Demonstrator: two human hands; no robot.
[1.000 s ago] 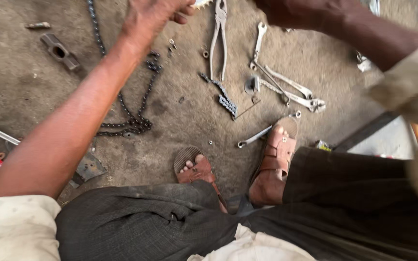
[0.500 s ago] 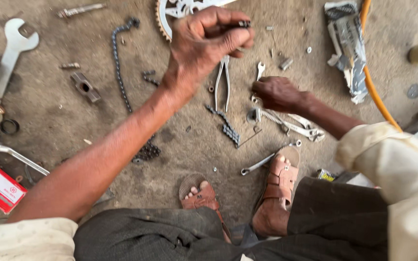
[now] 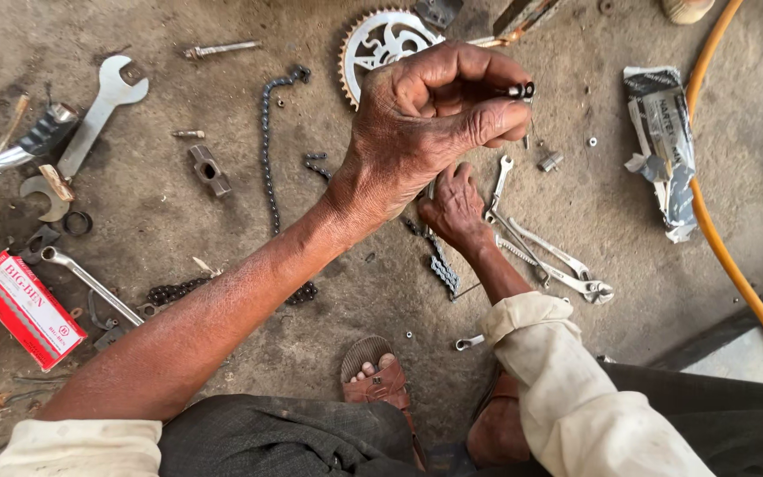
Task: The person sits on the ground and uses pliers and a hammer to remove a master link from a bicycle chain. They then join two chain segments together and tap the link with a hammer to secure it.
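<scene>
Above the chainring [image 3: 381, 44], the left hand [image 3: 426, 132] pinches a small chain link [image 3: 523, 90] up for inspection; at five o'clock, the right hand [image 3: 454, 208] rests with loosely curled fingers among spanners [image 3: 545, 256].

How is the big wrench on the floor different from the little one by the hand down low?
The big wrench lies alone at upper left, far from both hands; the little wrench lies beside the right hand. The big one is broad and flat, the little one thin. Both are silvery metal on the ground.
</scene>
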